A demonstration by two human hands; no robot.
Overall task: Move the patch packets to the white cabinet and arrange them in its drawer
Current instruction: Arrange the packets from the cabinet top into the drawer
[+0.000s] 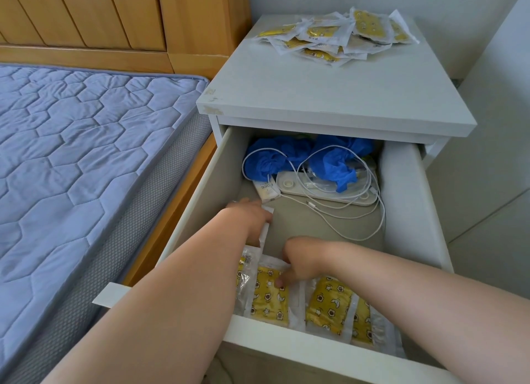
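Now both hands in drawer: left hand fingers clamped on a packet at left wall, right hand fingers pressing front-row packets, middle floor clear.

Packets atop cabinet; cables behind packets in drawer

Single head-worn wide-angle view, steeply downward and close over the open drawer beside the bed.
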